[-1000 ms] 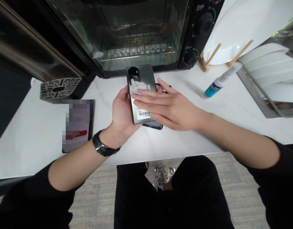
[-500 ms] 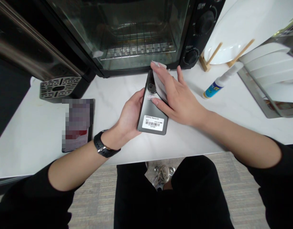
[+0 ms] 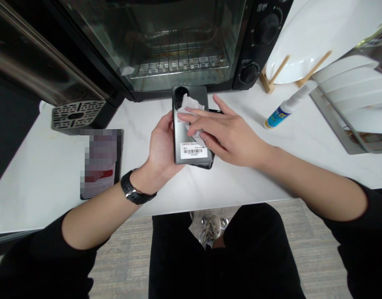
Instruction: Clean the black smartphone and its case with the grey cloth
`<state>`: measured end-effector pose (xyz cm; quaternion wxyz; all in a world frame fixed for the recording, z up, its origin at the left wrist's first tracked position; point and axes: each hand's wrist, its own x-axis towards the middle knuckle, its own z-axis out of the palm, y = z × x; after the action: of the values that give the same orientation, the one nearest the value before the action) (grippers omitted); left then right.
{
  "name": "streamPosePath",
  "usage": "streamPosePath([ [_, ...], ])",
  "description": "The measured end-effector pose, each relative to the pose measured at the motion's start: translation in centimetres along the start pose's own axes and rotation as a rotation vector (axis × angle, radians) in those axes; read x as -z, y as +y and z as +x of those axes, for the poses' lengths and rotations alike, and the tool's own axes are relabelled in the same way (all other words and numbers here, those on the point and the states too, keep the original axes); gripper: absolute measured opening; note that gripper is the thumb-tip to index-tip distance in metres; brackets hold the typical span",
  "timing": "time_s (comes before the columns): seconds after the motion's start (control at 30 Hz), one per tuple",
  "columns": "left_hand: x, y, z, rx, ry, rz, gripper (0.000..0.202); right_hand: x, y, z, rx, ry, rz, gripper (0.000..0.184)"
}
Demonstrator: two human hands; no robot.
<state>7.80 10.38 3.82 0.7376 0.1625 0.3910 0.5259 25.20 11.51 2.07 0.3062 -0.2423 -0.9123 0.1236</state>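
Though veined, white countertop point(image 3: 215, 187) beneath oven point(image 3: 181, 45).

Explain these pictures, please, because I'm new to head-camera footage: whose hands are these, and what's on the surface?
No robot here: these are a person's own bare hands, seen by a camera worn on the head, looking forward and down. The left hand holds a grey phone, back facing up. The right hand holds a white tissue against it. A dark object shows beneath; I can't tell what. On the white counter, a flat device lies to the left, a spray bottle stands to the right, and an oven sits behind.
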Motion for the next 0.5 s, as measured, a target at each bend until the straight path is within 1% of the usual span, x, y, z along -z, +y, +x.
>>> streamPosePath([
  [0.1, -0.4, -0.1, -0.3, 0.010, -0.008, 0.018, 0.033, 0.0, 0.3, 0.1, -0.116, 0.092, -0.053, 0.036],
  [0.2, -0.8, -0.2, -0.8, 0.098, -0.031, 0.032, 0.032, 0.1, 0.6, 0.2, -0.232, 0.177, -0.109, 0.042],
  [0.27, -0.8, -0.3, -0.9, 0.142, -0.037, 0.046, 0.031, 0.2, 0.8, 0.1, -0.266, 0.208, -0.139, 0.047],
  [0.33, -0.6, -0.6, -0.9, 0.129, -0.035, 0.060, 0.029, 0.2, 0.7, 0.1, -0.232, 0.203, -0.148, 0.049],
  [0.37, -0.4, -0.7, -0.8, 0.107, -0.032, 0.064, 0.027, 0.1, 0.6, 0.0, -0.186, 0.183, -0.138, 0.050],
  [0.43, 0.0, -0.8, -0.6, 0.062, -0.024, 0.065, 0.026, -0.1, 0.2, 0.0, -0.055, 0.112, -0.086, 0.050],
  [0.5, 0.2, -0.7, -0.5, 0.063, -0.017, 0.061, 0.029, -0.3, -0.4, -0.1, 0.097, 0.014, -0.012, 0.047],
])
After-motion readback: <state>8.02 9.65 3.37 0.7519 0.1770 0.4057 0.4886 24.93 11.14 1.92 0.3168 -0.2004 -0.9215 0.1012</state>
